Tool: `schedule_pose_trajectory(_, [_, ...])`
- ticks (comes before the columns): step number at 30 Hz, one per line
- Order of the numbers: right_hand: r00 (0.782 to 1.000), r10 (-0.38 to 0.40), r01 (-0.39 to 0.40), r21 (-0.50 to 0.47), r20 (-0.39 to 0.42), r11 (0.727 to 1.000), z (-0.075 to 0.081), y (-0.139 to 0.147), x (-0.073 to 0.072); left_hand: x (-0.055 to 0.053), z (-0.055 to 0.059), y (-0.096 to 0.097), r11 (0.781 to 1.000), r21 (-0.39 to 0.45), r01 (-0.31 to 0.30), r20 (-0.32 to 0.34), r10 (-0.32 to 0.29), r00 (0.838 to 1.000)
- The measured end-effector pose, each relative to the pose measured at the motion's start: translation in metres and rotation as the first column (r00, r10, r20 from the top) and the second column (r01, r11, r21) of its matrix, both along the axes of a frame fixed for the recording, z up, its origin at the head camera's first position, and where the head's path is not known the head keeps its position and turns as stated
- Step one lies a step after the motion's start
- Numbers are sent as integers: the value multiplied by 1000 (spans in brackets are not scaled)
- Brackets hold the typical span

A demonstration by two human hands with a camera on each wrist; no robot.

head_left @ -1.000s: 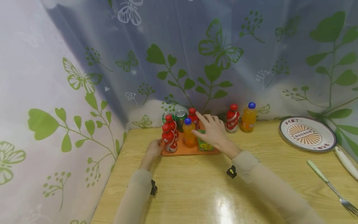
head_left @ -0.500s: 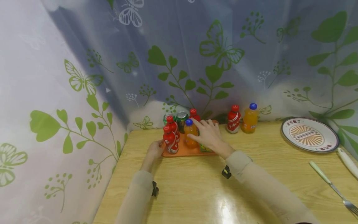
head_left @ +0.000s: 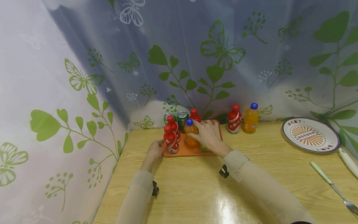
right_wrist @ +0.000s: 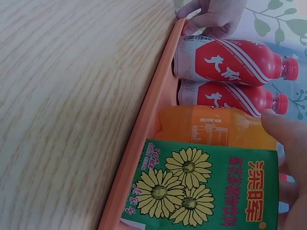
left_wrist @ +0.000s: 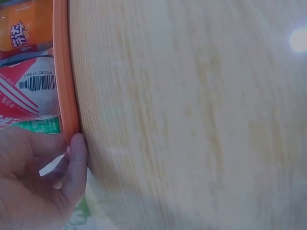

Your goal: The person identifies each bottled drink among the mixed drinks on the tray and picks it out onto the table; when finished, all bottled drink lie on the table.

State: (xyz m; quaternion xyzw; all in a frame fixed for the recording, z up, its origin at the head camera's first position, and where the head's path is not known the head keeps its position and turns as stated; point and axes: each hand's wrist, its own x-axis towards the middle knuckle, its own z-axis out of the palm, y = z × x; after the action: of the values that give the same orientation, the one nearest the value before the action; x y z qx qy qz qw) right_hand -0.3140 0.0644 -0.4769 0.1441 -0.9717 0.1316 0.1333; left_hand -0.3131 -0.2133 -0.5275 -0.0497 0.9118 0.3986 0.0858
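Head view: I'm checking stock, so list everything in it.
Tray: 1, orange, on table
Red bottles: 4, red, three on tray, one right of it
Orange bottles: 2, orange, one on tray, one right of it
Cans: 2, green, on tray
Carton: 1, green, on tray
Plate: 1, white, right
Fork: 1, green handle, near plate
Handle: 1, white, right edge
Table: 1, tan, below
Patterned cloth: count unclear, pale, behind
Wrist devices: 2, black, at cuffs
Sleeves: 2, beige, forearms
Left hand: 1, bare, pinching tray's left edge
Right hand: 1, bare, over carton
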Motion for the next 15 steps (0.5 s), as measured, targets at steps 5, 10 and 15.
schedule_pose_trajectory(5, [1000, 7, -7, -7, -10, 1000, 1, -2, 0, 1, 0, 0, 1000, 15, -11, 6, 11, 1000])
schedule_pose_trajectory(10, [999, 32, -32, -53, -10, 998, 0, -4, 1, 1, -1, -1, 1000, 21, -12, 2, 12, 1000])
schedule_pose_trajectory(15, [995, 88, -93, -128, -39, 987, 0, -6, -1, 0, -1, -2, 1000, 22, -10, -1, 10, 1000])
